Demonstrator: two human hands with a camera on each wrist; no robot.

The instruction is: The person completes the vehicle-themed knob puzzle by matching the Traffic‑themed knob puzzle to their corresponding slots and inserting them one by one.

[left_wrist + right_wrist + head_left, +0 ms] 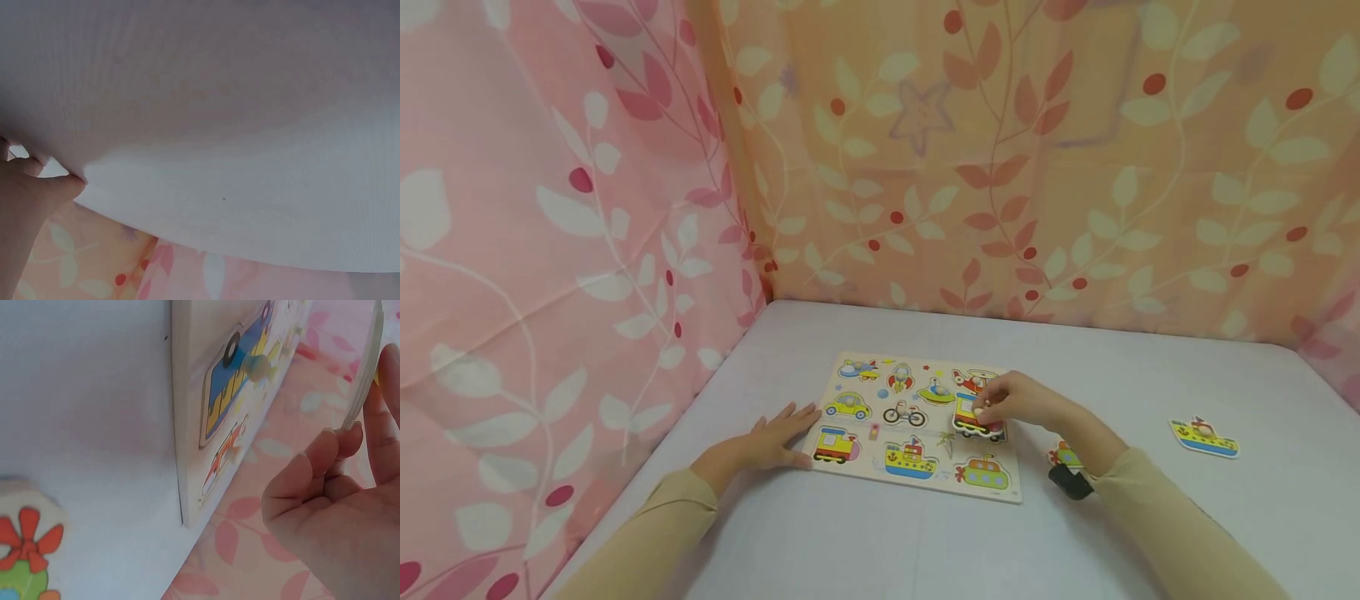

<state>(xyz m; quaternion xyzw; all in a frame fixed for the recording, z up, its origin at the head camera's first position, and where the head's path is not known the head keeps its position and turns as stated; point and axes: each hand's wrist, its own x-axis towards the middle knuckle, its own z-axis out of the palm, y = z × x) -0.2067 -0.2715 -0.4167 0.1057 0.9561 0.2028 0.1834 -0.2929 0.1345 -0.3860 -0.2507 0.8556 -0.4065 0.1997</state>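
Observation:
A wooden puzzle board [880,492] with vehicle pictures and several knobbed pieces lies on the table. My right hand [1026,400] grips a train puzzle piece [966,410] above the board's right side. In the right wrist view this piece [365,369] appears edge-on at the fingers, raised off the board; a bus piece [240,378] with a knob sits in the board. My left hand [763,442] rests at the board's left edge, fingers spread. Near its thumb is the board's train picture [835,446]. The left wrist view shows only part of that hand [28,194].
A ship piece [1204,437] lies on the white table [865,550] to the right. A submarine piece [1063,455], partly hidden by my right forearm, lies right of the board. Flowered curtains [880,167] stand behind and at the left.

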